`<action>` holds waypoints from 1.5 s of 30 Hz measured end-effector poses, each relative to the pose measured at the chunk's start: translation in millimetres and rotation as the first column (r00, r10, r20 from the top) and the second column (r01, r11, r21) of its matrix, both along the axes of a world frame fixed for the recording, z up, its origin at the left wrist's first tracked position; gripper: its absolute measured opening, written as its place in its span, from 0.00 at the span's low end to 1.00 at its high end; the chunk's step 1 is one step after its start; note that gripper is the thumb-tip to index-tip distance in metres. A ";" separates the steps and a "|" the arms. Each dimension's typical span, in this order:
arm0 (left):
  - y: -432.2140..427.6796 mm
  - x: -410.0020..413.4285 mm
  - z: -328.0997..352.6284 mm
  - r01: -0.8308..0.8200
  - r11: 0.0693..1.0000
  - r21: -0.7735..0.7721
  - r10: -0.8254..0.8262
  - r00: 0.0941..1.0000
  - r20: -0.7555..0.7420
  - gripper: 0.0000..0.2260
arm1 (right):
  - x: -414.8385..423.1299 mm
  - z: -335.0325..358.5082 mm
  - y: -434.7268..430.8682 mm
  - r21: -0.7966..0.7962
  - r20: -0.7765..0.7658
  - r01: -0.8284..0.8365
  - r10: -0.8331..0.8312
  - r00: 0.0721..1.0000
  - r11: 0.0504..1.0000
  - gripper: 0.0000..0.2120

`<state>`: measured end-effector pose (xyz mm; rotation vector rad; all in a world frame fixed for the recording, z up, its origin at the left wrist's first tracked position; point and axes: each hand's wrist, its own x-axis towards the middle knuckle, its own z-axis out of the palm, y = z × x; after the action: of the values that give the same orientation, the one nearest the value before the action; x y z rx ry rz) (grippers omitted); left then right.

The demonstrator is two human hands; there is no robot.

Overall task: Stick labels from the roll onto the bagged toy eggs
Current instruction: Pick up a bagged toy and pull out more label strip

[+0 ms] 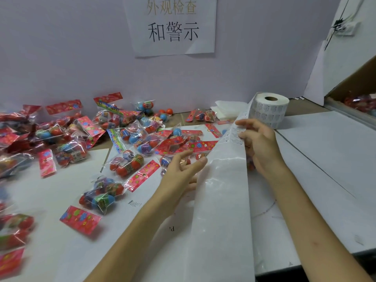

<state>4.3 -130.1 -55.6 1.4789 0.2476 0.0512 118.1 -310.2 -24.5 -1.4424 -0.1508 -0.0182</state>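
Note:
A white label roll (269,110) stands at the back right of the table. Its backing strip (221,200) runs from the roll toward me across the table. My right hand (258,145) pinches the strip's printed part near the roll, thumb and fingers curled on its edge. My left hand (183,169) hovers with spread, relaxed fingers at the strip's left edge, above a bagged toy egg pack (173,159). Several more bagged toy eggs (126,163) with red header cards lie scattered to the left.
A paper sign (173,27) hangs on the wall behind. Folded white sheets (225,109) lie beside the roll. A cardboard box (358,94) with more bags stands at the right. Loose eggs (165,115) sit by the wall. The white table top (325,159) spreads right of the strip.

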 end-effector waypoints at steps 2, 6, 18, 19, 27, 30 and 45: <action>0.7 0.3 -4.4 0.061 0.995 -0.078 -0.065 0.997 -0.041 0.29 | 0.2 -2.0 0.4 -0.090 0.023 0.018 -0.016 1.000 0.996 0.16; 4.0 4.3 -9.5 0.060 0.997 -0.052 -0.063 0.996 -0.063 0.30 | 2.1 -10.7 4.2 -0.393 0.178 0.201 -0.140 0.974 0.898 0.13; 5.2 4.9 -11.4 0.085 0.989 -0.123 -0.086 0.996 -0.004 0.28 | -17.6 -5.1 11.9 -0.707 0.379 -0.055 0.443 0.812 0.705 0.08; 5.5 5.1 -12.0 0.085 0.989 -0.122 -0.085 0.996 0.004 0.28 | -18.1 -5.6 12.3 -0.740 0.366 -0.043 0.456 0.811 0.671 0.08; 3.6 5.5 -13.6 0.087 0.991 -0.098 -0.085 0.996 0.017 0.30 | -17.8 -6.7 12.5 -0.765 0.354 -0.011 0.434 0.829 0.644 0.09; 3.6 5.4 -13.4 0.087 0.991 -0.100 -0.086 0.996 0.011 0.30 | -16.6 -6.3 12.1 -0.752 0.351 -0.009 0.412 0.841 0.659 0.07; 6.3 3.2 -9.0 0.146 0.974 -0.172 -0.144 0.989 0.023 0.26 | -12.6 -8.4 6.8 -0.745 0.351 -0.051 0.456 0.818 0.665 0.07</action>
<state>7.5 -123.8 -64.6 1.3194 0.1315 -0.0790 105.5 -303.4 -32.8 -2.1674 -0.9097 -0.1189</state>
